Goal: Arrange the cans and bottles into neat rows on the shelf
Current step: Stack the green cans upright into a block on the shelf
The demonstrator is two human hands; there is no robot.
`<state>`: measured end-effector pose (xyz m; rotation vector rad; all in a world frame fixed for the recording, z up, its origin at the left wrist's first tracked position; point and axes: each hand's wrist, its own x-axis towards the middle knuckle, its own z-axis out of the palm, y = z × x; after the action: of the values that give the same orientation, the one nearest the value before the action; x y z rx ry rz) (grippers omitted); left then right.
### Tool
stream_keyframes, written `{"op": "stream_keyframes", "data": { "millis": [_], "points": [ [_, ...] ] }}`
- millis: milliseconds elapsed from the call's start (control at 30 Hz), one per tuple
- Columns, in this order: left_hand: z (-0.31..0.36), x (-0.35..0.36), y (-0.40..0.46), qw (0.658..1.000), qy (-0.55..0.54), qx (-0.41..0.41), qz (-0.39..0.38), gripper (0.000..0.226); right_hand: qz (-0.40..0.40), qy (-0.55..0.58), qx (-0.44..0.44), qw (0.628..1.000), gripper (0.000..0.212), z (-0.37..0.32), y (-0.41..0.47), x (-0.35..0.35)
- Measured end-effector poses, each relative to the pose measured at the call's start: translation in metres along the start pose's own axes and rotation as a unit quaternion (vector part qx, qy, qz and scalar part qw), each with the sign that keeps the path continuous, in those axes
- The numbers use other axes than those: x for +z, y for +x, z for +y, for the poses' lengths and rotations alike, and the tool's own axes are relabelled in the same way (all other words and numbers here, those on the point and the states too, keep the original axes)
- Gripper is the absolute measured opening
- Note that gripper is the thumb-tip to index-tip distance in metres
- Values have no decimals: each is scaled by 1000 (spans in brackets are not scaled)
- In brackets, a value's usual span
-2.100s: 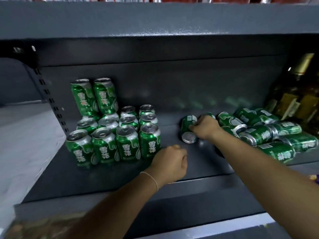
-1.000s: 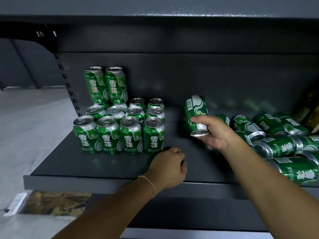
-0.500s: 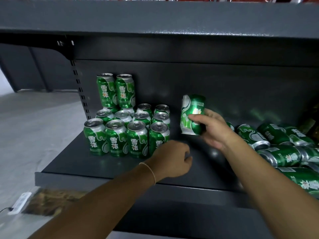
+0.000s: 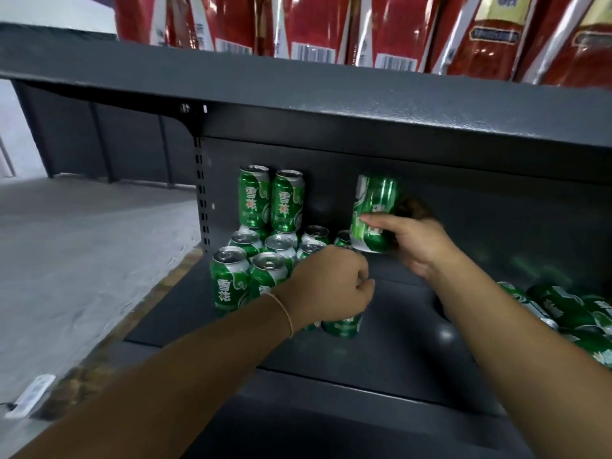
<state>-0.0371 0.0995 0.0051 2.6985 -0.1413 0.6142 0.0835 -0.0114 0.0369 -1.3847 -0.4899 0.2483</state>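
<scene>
My right hand (image 4: 415, 245) grips a green can (image 4: 374, 212), held roughly upright above the right end of the block of standing green cans (image 4: 231, 279) on the dark grey shelf (image 4: 390, 329). Two more green cans (image 4: 270, 198) stand stacked on the block's back row. My left hand (image 4: 328, 286) is curled in a fist in front of the block and covers its front right cans; nothing shows in it. Several green cans (image 4: 563, 313) lie on their sides at the right.
The upper shelf board (image 4: 331, 91) hangs low over the cans and carries red packages (image 4: 381, 28). A perforated upright (image 4: 200, 197) marks the shelf's left end. Grey floor (image 4: 66, 260) lies to the left, with a white object (image 4: 29, 395) on it.
My right hand picked a lying can from the right pile, turned it upright and carried it left and up to over the block. My left fist moved up in front of the block.
</scene>
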Motion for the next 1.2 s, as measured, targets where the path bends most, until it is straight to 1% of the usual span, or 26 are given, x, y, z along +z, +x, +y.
{"op": "stream_keyframes", "data": {
  "millis": [33, 67, 100, 133, 167, 233, 333, 367, 400, 467, 500, 533, 600, 700, 733, 767, 833, 867, 1000, 1100, 1133, 1200],
  "points": [
    [-4, -4, 0, 1000, -2, 1, 4, 24, 4, -1, 7, 1000, 19, -1, 2, 6],
    [-9, -8, 0, 1000, 1, 0, 7, 23, 0, -1, 17, 1000, 27, -1, 3, 12],
    [-13, -12, 0, 1000, 4, -3, 9, 23, -7, -4, 30, 1000, 43, -2, 5, 18],
    [-18, -15, 0, 1000, 6, -5, 10, 22, -16, -8, 49, 999, 52, -2, 6, 22],
    [-22, -18, 0, 1000, 6, -5, 11, 22, -22, -3, 65, 998, 48, -3, 9, 26],
    [-28, -23, 1, 1000, -3, -8, 8, 21, -21, 19, 88, 996, 28, -4, 13, 32],
    [-38, -29, 2, 1000, -7, -16, 1, 19, -5, 27, 91, 995, 18, -2, 19, 38],
    [-41, -30, 3, 1000, -5, -14, 0, 20, -5, 22, 93, 995, 17, -1, 20, 39],
    [-44, -31, 3, 1000, -5, -11, -2, 20, -4, 22, 96, 995, 23, 0, 19, 40],
    [-51, -32, 4, 1000, -8, -4, -8, 22, 5, 32, 101, 994, 49, 1, 18, 42],
    [-55, -32, 5, 1000, -7, -2, -11, 23, 9, 36, 102, 994, 59, 1, 17, 42],
    [-58, -32, 6, 1000, -7, 1, -12, 24, 12, 41, 103, 994, 62, 1, 16, 43],
    [-65, -31, 8, 1000, -12, 7, -15, 25, 28, 59, 89, 994, 54, 2, 14, 44],
    [-70, -32, 10, 999, -28, 12, -22, 25, 77, 111, 36, 990, 28, 3, 13, 48],
    [-71, -32, 10, 999, -30, 15, -25, 24, 93, 127, 22, 987, 25, 3, 12, 50],
    [-72, -32, 10, 999, -31, 17, -26, 24, 105, 141, 12, 984, 29, 3, 12, 52],
    [-73, -33, 11, 999, -34, 21, -25, 24, 120, 173, 11, 978, 46, 2, 12, 56],
    [-73, -34, 11, 999, -35, 23, -21, 23, 122, 193, 14, 974, 47, 3, 14, 58],
    [-76, -32, 9, 999, -30, 23, -4, 22, 133, 264, 44, 954, 28, 6, 22, 61],
    [-77, -30, 9, 999, -29, 17, 6, 21, 118, 309, 70, 941, 36, 6, 30, 62],
    [-76, -31, 9, 1000, -27, 15, 7, 22, 115, 308, 77, 941, 37, 3, 33, 63],
    [-75, -29, 10, 1000, -20, 10, 2, 22, 113, 269, 89, 952, 33, 1, 37, 61]
  ]
}}
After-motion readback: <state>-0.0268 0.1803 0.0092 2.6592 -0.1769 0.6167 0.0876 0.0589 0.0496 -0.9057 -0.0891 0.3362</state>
